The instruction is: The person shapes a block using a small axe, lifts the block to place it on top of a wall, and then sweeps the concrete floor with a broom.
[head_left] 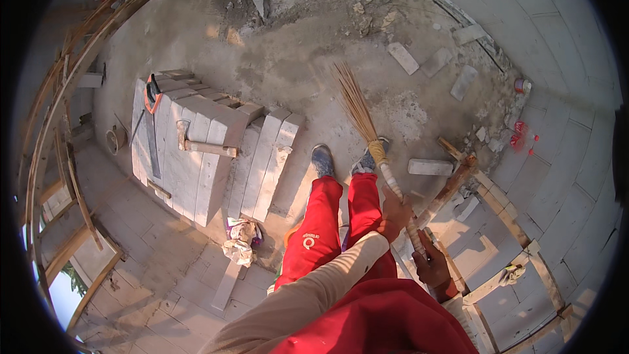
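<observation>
A broom [354, 101] of stiff straw-like bristles slants away from me, its head pointing at the dusty floor ahead of my shoes. My left hand [395, 216] is closed round the pale wrapped handle about halfway along. Lower down, near its end, my right hand [433, 265] grips the same handle. I cannot tell whether the bristle tips touch the floor.
To the left stands a stack of white blocks [219, 124] bearing a handsaw [151, 132] and a hammer [202, 147]. A crumpled bag [240, 241] lies beside it. Wooden framing [511, 216] stands at the right. Rubble [260, 1] and loose blocks [403, 58] litter the far floor.
</observation>
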The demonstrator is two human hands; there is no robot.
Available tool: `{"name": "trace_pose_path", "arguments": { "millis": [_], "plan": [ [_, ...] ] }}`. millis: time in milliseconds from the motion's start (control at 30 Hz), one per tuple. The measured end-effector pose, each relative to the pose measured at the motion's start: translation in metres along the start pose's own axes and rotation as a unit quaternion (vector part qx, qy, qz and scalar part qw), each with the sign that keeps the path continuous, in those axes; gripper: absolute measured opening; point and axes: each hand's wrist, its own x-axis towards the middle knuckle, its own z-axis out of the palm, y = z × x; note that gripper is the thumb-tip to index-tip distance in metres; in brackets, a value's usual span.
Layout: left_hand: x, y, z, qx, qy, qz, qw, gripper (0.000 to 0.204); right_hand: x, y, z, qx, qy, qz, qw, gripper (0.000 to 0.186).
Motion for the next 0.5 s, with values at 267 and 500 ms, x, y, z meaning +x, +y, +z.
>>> {"name": "trace_pose_path", "arguments": {
  "millis": [267, 500],
  "plan": [
    [0.112, -0.050, 0.036, 0.206, -0.199, -0.022, 0.958, 0.087, 0.066, 0.032, 0.019, 0.100, 0.074, 0.085, 0.989, 0.063],
    [-0.027, -0.015, 0.036, 0.125, -0.147, -0.055, 0.980, 0.074, -0.042, 0.009, -0.029, -0.055, 0.039, 0.069, 0.995, 0.063]
  ]
}}
